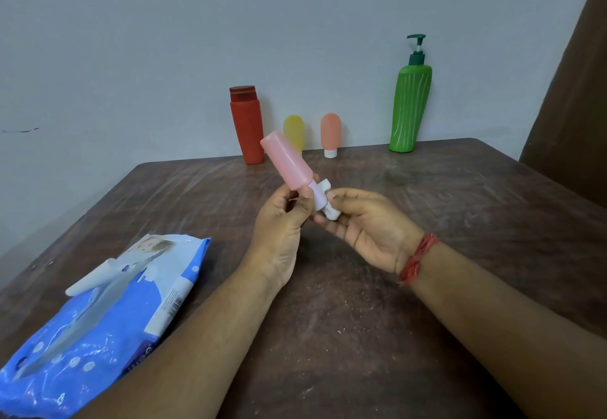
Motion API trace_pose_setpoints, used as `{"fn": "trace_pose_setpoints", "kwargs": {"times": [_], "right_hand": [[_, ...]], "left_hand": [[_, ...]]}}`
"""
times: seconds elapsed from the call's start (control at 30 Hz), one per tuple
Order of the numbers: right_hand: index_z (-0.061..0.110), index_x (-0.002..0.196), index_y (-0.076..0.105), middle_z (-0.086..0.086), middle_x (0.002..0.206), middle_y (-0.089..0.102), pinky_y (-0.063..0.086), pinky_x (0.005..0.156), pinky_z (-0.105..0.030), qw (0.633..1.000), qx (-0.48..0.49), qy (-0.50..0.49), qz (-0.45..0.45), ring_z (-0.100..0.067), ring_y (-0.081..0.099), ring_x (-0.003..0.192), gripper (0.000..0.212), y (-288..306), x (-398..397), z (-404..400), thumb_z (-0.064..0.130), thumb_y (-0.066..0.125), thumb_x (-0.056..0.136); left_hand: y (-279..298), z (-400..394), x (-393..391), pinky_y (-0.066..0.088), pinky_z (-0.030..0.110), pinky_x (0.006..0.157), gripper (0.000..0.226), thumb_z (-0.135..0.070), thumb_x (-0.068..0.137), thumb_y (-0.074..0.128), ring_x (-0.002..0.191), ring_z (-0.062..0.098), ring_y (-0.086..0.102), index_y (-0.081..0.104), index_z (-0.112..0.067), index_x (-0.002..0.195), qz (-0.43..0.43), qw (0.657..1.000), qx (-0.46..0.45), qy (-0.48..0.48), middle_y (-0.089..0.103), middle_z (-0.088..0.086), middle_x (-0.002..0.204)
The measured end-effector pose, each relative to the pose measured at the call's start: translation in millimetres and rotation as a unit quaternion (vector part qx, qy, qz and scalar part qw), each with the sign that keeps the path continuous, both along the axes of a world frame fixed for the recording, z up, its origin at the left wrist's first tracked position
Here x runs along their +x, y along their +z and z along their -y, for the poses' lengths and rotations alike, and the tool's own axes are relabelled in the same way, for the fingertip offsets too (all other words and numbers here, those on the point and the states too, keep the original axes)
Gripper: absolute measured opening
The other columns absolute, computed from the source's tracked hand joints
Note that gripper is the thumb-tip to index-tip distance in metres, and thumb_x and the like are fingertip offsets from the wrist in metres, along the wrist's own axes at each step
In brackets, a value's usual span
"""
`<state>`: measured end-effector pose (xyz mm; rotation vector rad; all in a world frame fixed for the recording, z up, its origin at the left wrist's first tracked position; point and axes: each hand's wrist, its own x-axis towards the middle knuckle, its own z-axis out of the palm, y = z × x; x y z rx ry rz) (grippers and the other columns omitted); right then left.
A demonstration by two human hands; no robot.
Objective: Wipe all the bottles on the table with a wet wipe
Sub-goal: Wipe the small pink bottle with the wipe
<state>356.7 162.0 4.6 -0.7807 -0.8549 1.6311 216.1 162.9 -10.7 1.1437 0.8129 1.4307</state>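
head: both hands (328, 218) grip pink bottle (289, 161).

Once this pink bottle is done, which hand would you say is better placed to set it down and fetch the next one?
Left, probably. The left hand already grips the pink bottle by its neck, while the right hand pinches the wet wipe at the cap. The red bottle and yellow bottle stand just beyond it.

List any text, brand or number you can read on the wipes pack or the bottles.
Wipes pack: partial letters, seemingly "mee", at its near edge; the rest is cut off.
Wipes pack barcode strip: print too small to read.
Red bottle, yellow bottle, orange bottle, green bottle, pink bottle: no readable text.
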Motion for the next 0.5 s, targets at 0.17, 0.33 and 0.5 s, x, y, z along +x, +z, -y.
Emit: {"fn": "trace_pose_setpoints", "kwargs": {"times": [0.17, 0.33, 0.5], "right_hand": [[-0.012, 0.114, 0.061, -0.024, 0.098, 0.07, 0.061, 0.073, -0.029, 0.998, -0.036, 0.044, 0.024, -0.024, 0.069, 0.079, 0.023, 4.3, 4.5, 3.1, 0.001, 0.049, 0.099], [-0.005, 0.098, 0.065, -0.021, 0.091, 0.07, 0.058, 0.065, -0.026, 0.998, 0.0, -0.039, 0.058, -0.02, 0.068, 0.071, 0.01, 1.6, -2.2, 2.6, -0.001, 0.056, 0.096], [-0.004, 0.103, 0.067, -0.019, 0.098, 0.071, 0.058, 0.071, -0.027, 0.996, -0.011, -0.028, 0.081, -0.019, 0.069, 0.078, 0.015, -8.9, -9.3, -0.2, -0.001, 0.054, 0.097]], "left_hand": [[-0.6, -1.3, -0.6, 0.047, 0.026, 0.093, 0.02, -0.033, 0.093, 0.067, 0.11, 0.01, 0.064, 0.065, -0.031, 0.113, -0.092, 0.993, 0.036, 0.057, 0.073, -0.01, 0.11], [0.4, -5.6, -3.0, 0.042, 0.019, 0.088, 0.025, -0.029, 0.096, 0.064, 0.112, 0.003, 0.057, 0.056, -0.035, 0.119, -0.134, 0.986, 0.036, 0.094, 0.064, -0.013, 0.121], [-1.7, -5.3, -4.3, 0.043, 0.02, 0.084, 0.013, -0.033, 0.097, 0.063, 0.108, 0.002, 0.058, 0.057, -0.043, 0.104, -0.162, 0.981, 0.053, 0.088, 0.064, -0.015, 0.115]]}}
